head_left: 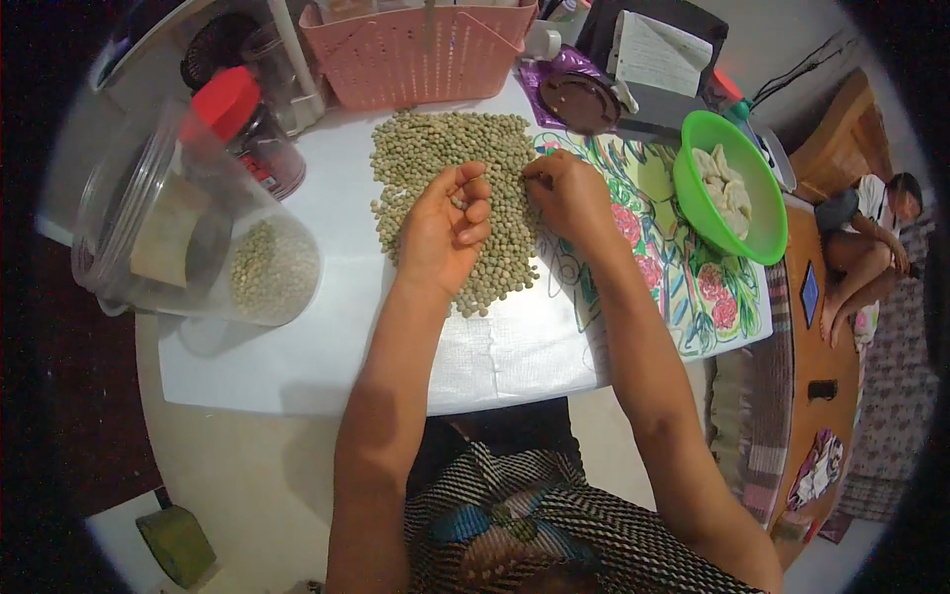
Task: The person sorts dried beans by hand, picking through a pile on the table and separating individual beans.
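Observation:
Dried green peas (500, 252) lie spread in a thin layer on the white tabletop (287, 361). Above the left part of the layer is my left hand (447, 226), palm turned inward and fingers loosely curled; whatever may be inside them is too small to make out. My right hand (574, 198) is at the layer's right edge, thumb and fingertips pinched together by the peas. What the pinch holds is hidden. To the left stands a big clear plastic jar (213, 233) with more peas in its bottom.
Behind the peas is a pink basket (416, 59). A red-lidded jar (272, 163) stands back left, a dark round lid (584, 103) back right. At right, a green bowl (762, 218) with pale pieces rests on a flowered sheet (693, 287). Another person (871, 233) sits beyond.

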